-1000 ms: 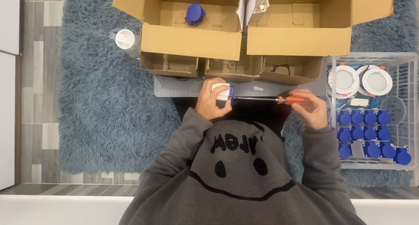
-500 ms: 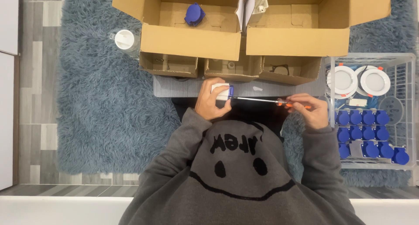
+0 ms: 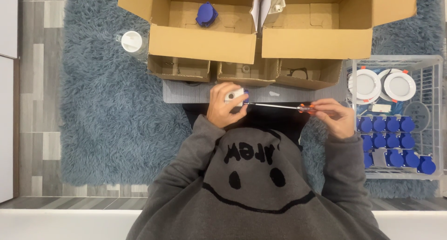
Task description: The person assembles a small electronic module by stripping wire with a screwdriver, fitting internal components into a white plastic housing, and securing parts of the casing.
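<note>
**Small socket part clamped in left hand, screwdriver tip on it**

Head view, the only one:

- Left hand (image 3: 226, 107) is clenched around a small white-and-blue plastic part (image 3: 234, 96), fingers wrapped over the top, thumb underneath. It sits just off the near edge of the grey board (image 3: 195, 92), left of its middle.
- Right hand (image 3: 336, 116) pinches the orange handle of a long thin screwdriver (image 3: 279, 106). The shaft runs level and leftwards, with its tip meeting the part's right side.
- The part looks light, rigid and hard-shelled. Smooth plastic, so likely slippery under side load from the driver. Best grip, I'd say, is across the body as now, with fingers clear of the tip. A clip or thin edge could crack if levered.
- The screwdriver is stiff but slender, so some shaft flex is probable. The handle end is the right place to hold it.
- Beyond the board's far edge are two open cardboard boxes (image 3: 205, 47); the left one holds a blue cap (image 3: 206, 13).
- By the board's right end stands a white wire basket (image 3: 435, 63) with round white fittings (image 3: 366, 84) and rows of blue caps (image 3: 386, 124).
- A white cup (image 3: 132, 41) stands on the blue rug (image 3: 102, 110), left of the boxes.
</note>
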